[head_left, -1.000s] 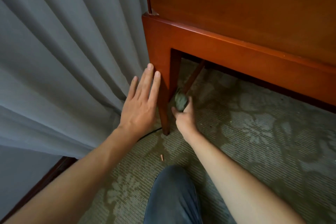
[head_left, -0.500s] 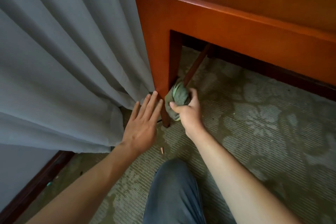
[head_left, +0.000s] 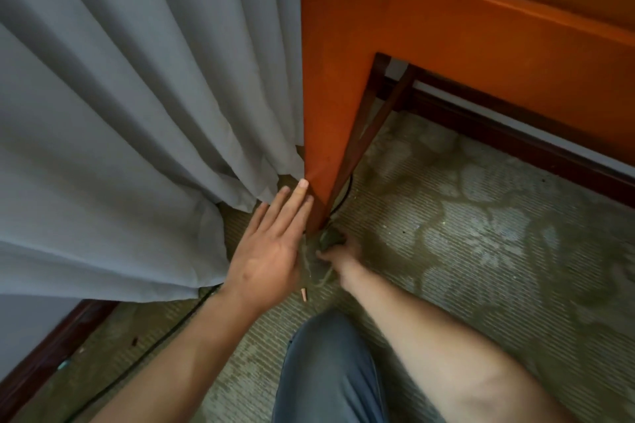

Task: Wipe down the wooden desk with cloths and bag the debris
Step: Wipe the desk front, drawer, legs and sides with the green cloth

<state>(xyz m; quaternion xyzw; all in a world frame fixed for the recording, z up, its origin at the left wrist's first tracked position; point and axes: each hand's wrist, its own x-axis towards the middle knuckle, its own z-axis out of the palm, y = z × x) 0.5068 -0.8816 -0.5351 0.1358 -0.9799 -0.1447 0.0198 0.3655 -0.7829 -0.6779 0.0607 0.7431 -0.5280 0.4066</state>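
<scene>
A: While the left hand [head_left: 271, 247] lies flat, fingers straight against the desk leg [head_left: 326, 134], the right hand [head_left: 338, 252] clamps a bunched green cloth [head_left: 328, 239] at the leg's foot, down on the carpet [head_left: 464, 216].

B: And the leg's line?

A: It runs upright, rising away from both hands. The right is nearer the foot; the left sits just beside it, on the curtain [head_left: 137, 113] side.

B: Any writing?

A: No brand, no label readable. A small brown scrap [head_left: 304, 294] lies near the left wrist, likely debris for bagging.
</scene>
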